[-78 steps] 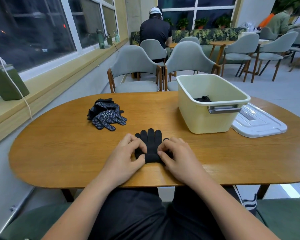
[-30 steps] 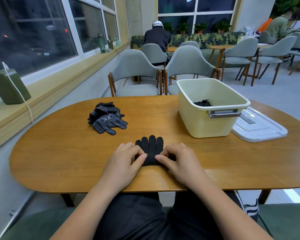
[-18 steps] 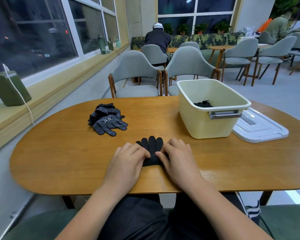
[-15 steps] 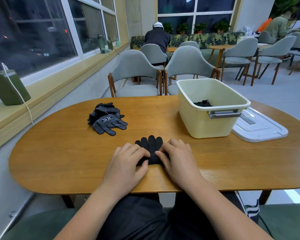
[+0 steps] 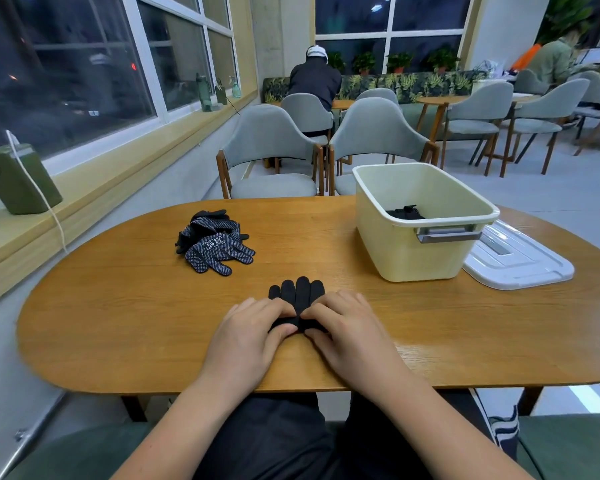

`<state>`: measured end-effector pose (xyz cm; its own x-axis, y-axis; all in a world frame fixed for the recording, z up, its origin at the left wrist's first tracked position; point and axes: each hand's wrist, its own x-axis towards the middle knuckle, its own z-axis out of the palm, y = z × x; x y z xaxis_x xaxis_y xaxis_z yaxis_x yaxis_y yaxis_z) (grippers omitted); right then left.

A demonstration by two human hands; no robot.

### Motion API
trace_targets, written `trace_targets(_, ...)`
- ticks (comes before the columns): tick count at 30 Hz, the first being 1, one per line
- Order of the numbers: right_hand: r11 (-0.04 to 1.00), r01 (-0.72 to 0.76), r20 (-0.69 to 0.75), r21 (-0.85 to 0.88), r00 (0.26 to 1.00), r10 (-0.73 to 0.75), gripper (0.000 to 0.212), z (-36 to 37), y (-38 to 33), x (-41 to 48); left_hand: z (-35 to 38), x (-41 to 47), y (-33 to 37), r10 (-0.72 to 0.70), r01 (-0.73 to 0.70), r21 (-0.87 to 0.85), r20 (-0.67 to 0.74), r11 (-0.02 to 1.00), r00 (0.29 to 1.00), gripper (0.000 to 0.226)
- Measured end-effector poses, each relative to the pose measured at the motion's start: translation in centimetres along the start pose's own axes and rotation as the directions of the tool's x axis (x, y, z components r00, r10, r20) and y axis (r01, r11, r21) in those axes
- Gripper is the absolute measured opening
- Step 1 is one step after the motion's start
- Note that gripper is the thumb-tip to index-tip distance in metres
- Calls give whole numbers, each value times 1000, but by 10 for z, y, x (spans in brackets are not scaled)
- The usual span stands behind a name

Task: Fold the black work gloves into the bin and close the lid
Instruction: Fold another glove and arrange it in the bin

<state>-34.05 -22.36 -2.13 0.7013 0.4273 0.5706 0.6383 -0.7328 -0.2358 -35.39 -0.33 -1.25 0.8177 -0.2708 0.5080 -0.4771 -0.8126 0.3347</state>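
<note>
Left hand [image 5: 253, 329] and right hand [image 5: 349, 323] have closed in, thumbs nearly meeting, pinching the cuff of the glove [image 5: 298, 292] on the table [image 5: 118, 323]. Fold tighter than before; probably ready for the bin [image 5: 413, 258].

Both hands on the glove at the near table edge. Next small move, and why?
The left hand and right hand both pinch the black glove at its near end, while its far part lies flat, pointing away. So probably fold the pinched end forward over that flat part, before it goes into the open bin on the right.
</note>
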Motion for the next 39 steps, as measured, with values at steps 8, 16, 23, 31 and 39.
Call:
trace_targets(8, 974, -48, 130, 221, 991, 20, 19, -11, -3, -1, -12, -10, 1, -42, 47, -147, 39, 988, 998, 11)
trace_targets(16, 927, -142, 152, 348, 984, 93, 3, -15, 0, 2, -8, -2, -2, -148, 158, -159, 72, 975, 986, 11)
trace_targets(23, 956, -197, 59, 218, 980, 189, 13, -3, 2, 6, -1, 4, -4, -217, 226, -129, 79, 966, 973, 13)
trace_targets(31, 965, -263, 9, 14, 965, 263, 20, 7, 3, 15, 7, 17, -4, -248, 251, -75, 44, 965, 968, 17)
trace_targets(39, 986, -167, -58, 10, 984, 167, 8, 11, -8, 18, 4, 14, 1, -120, 119, -23, -87, 993, 989, 11)
